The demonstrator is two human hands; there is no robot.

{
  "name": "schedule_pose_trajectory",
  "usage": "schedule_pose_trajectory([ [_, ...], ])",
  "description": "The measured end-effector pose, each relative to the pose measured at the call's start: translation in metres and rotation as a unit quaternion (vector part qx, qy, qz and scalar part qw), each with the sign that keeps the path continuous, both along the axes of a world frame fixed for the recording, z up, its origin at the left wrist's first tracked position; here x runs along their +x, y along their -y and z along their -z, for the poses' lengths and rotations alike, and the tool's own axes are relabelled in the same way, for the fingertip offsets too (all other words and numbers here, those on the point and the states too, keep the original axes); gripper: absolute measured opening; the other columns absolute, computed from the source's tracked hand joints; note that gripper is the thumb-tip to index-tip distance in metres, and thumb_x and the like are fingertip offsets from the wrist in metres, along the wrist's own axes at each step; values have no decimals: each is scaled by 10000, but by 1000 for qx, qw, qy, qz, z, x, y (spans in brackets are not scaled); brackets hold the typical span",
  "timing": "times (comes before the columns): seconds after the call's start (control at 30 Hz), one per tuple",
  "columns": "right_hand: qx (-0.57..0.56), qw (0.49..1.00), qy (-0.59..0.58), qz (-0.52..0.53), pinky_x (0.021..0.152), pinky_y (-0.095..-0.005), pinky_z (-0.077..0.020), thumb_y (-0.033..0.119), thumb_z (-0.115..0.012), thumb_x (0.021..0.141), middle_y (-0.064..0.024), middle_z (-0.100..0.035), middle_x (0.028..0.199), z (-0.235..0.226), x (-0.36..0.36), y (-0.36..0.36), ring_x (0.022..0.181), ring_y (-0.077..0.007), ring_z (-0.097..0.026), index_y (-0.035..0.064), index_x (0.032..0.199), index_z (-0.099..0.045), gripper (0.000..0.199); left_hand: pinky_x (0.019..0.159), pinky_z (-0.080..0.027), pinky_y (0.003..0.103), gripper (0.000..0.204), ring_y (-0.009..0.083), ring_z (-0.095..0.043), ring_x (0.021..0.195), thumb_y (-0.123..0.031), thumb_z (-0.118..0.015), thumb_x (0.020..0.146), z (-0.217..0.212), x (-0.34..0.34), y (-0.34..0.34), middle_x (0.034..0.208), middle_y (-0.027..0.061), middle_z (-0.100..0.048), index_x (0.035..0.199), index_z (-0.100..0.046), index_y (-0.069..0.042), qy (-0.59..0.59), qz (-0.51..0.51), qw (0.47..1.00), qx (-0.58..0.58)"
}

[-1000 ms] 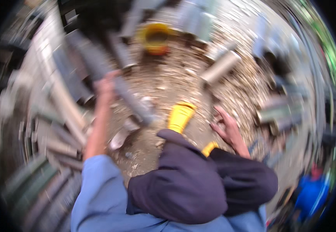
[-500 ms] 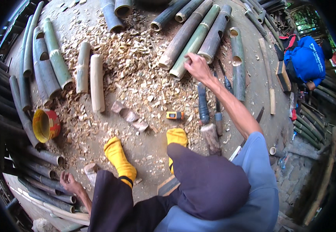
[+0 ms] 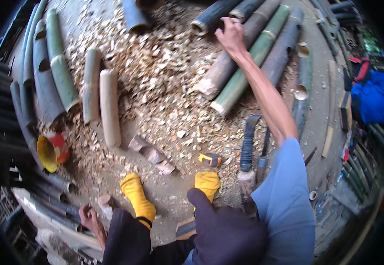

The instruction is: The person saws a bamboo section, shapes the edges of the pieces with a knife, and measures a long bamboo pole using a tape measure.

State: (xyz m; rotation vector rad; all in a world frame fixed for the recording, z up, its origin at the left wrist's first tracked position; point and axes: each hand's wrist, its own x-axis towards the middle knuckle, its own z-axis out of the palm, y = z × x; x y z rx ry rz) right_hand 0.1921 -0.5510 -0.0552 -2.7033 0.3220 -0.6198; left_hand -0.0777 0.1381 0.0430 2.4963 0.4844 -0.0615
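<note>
My right hand [image 3: 232, 39] reaches far forward with fingers apart and nothing in them. It is over the far end of a brown bamboo tube [image 3: 220, 73], close to the cut end of a dark bamboo tube [image 3: 207, 22]; whether it touches either cannot be told. Right of it lies a green bamboo tube [image 3: 249, 70], then a dark grey one [image 3: 281, 62]. My left hand [image 3: 92, 224] hangs low at the left beside my knee, loosely curled, fingers apart and empty. Near it are a short wood block [image 3: 105, 203] and stacked bamboo tubes [image 3: 55, 205].
Wood chips [image 3: 165, 88] cover the ground. A tape measure [image 3: 210, 159] lies before my yellow-socked feet [image 3: 137, 196]. A curved blade with a wrapped handle [image 3: 247, 150], a notched wood piece [image 3: 152, 154], a tin [image 3: 52, 152], and peeled bamboo [image 3: 109, 106] lie around. A blue bag [image 3: 372, 97] is at far right.
My right hand has moved forward from the near end of the green tube to the far end of the brown one. The view has shifted. My left hand stays low, empty.
</note>
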Motion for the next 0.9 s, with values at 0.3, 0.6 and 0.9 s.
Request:
schedule_pose_trajectory([
  [0.3,142,940,-168,-261,822,-403,-485,109,-681,721,-149,-570,927,-51,-236,-279,906,-290,-548,44,1174,-512,488,736,-520,284,248,155,-591,909,32,-569,774,14,53,83,1005,65,-558,1016,-598,-16,-49,79,987,-131],
  [0.6,55,977,-140,-148,826,-410,-463,-33,-592,681,-205,-555,996,21,-176,-219,936,-320,-512,9,1170,-507,498,715,-510,248,248,141,-605,878,57,-588,770,28,15,103,964,59,-569,1005,-607,-18,-6,67,967,-245],
  [0.9,136,861,-210,-443,858,-416,-437,95,-656,676,-197,-573,955,-20,-303,-275,934,-323,-523,-17,1151,-487,516,726,-499,243,216,132,-603,849,38,-594,790,58,-20,80,937,49,-574,1002,-601,-3,6,-10,955,-296],
])
